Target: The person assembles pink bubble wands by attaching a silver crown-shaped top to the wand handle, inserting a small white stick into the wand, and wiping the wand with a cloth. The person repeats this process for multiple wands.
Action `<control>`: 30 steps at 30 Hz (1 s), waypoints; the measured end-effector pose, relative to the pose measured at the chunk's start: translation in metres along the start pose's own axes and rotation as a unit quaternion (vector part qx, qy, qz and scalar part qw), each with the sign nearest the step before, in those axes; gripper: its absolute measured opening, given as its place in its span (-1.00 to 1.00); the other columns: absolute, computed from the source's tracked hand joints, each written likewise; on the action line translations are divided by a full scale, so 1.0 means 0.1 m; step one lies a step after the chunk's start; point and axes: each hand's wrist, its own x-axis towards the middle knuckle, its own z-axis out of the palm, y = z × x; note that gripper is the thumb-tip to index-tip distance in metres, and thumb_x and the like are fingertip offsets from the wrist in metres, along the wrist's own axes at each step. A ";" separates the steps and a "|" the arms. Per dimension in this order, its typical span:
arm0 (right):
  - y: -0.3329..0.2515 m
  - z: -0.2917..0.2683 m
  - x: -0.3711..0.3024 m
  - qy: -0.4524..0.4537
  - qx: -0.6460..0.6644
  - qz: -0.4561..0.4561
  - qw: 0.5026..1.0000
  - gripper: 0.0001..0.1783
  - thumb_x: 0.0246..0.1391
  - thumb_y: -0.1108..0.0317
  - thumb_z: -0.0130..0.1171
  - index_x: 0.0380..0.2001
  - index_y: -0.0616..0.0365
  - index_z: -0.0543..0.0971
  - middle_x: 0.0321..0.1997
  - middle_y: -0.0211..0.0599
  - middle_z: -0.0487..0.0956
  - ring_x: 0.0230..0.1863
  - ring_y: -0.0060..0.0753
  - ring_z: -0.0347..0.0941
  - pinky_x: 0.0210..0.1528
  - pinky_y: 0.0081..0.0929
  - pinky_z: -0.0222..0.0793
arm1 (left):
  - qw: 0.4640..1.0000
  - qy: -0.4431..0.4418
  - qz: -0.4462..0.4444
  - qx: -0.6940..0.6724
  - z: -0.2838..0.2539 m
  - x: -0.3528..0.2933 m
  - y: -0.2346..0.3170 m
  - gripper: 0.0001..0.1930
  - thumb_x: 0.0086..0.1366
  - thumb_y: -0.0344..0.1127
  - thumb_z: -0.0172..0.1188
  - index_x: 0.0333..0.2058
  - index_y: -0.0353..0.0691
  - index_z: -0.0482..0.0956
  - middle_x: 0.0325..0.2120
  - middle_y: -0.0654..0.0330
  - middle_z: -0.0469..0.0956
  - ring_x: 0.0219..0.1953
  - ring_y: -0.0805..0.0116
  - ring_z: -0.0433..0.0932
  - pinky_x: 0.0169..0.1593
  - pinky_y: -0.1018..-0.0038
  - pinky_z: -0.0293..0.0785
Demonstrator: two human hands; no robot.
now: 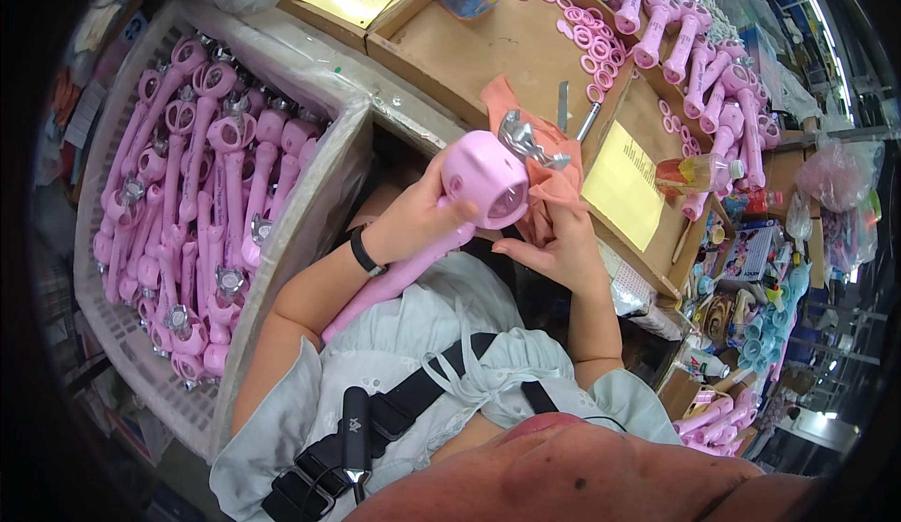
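Observation:
My left hand is closed round the head of a pink toy wand, whose handle runs back under my left forearm. A round clear window shows on the wand's head, and a shiny silver crown-shaped piece sticks out from its top. Just right of the head, my right hand holds a crumpled orange cloth against or close beside the crown. Its thumb is stretched toward the wand, while the cloth partly covers its fingers.
At left, a white basket holds many pink wands, some with silver crowns. A cardboard tray ahead carries pink rings, a metal blade and a screwdriver-like tool. Yellow sheet, bottle and more wands lie right.

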 end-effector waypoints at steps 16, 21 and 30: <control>-0.02 -0.08 0.22 0.009 -0.010 -0.180 0.984 -0.89 -0.18 0.52 0.12 -0.51 0.09 0.59 -0.35 -0.34 0.59 -0.47 -0.36 0.49 -0.50 -0.58 0.34 | 0.966 0.084 0.068 0.236 -0.01 -0.12 0.11 0.04 0.00 -0.10 0.37 0.28 -0.25 -0.19 -0.03 -0.19 0.40 -0.02 -0.03 0.47 0.02 0.35 0.37; 0.26 -0.21 0.85 0.353 0.139 -0.045 0.924 -0.79 0.04 0.53 0.06 -0.22 0.32 0.37 -0.28 -0.13 0.46 -0.43 -0.45 0.40 -0.43 -0.53 0.33 | 0.965 0.129 0.156 0.168 -0.20 -0.13 0.19 0.13 -0.13 -0.36 0.47 0.29 -0.22 -0.19 0.11 0.01 0.29 0.11 0.28 0.33 0.14 0.39 0.25; -0.01 0.71 0.28 -0.017 0.229 0.047 0.972 -0.23 -0.19 0.30 0.35 0.12 0.27 0.26 0.03 -0.10 0.41 0.09 -0.22 0.33 0.16 -0.35 0.17 | 0.951 0.100 0.291 -0.023 -0.64 0.10 0.43 -0.06 0.00 0.48 -0.04 0.06 -0.34 0.29 -0.08 0.10 0.41 -0.18 0.41 0.47 -0.07 0.46 0.43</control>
